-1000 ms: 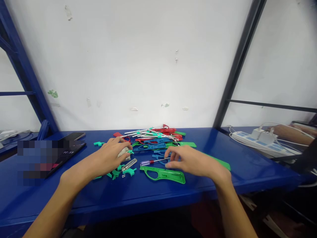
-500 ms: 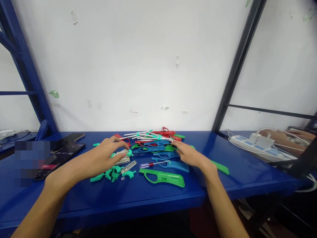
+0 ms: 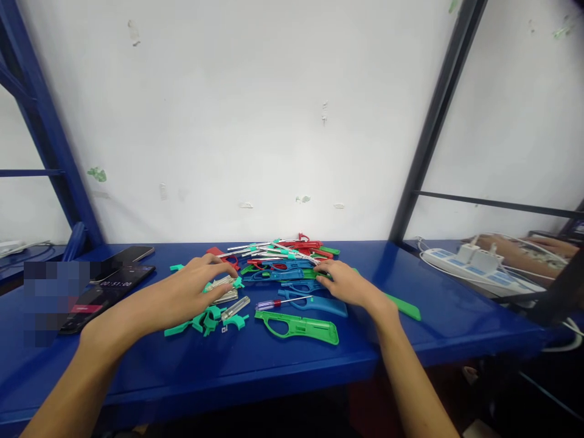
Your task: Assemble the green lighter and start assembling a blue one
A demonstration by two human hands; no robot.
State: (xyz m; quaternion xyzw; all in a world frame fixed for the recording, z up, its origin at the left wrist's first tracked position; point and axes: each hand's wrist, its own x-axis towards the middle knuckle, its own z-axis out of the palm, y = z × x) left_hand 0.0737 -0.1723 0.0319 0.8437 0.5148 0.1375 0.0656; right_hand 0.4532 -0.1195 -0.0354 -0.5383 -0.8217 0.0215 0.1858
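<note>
Hands (image 3: pixel 191 287) (image 3: pixel 344 281): left near clear tube (image 3: pixel 235 308), right near blue casing (image 3: pixel 327 305).

Left of the screwdriver (image 3: pixel 268 305), the left hand (image 3: pixel 196 289) covers part of a heap of pale parts (image 3: pixel 225 297), and I can't tell whether it touches them. Right of the screwdriver, the right hand (image 3: pixel 342 281) has its fingertips lost to me among the handle shells (image 3: pixel 292 274); whatever they pinch is hidden. Its wrist covers one end of a green shell (image 3: pixel 406 308). Left and nearer than the screwdriver, a metal bit (image 3: pixel 224 330) is too small to identify. Far right of it, another person's forearm (image 3: pixel 515 248) looks blurred, partly behind white chargers (image 3: pixel 484 258).
</note>
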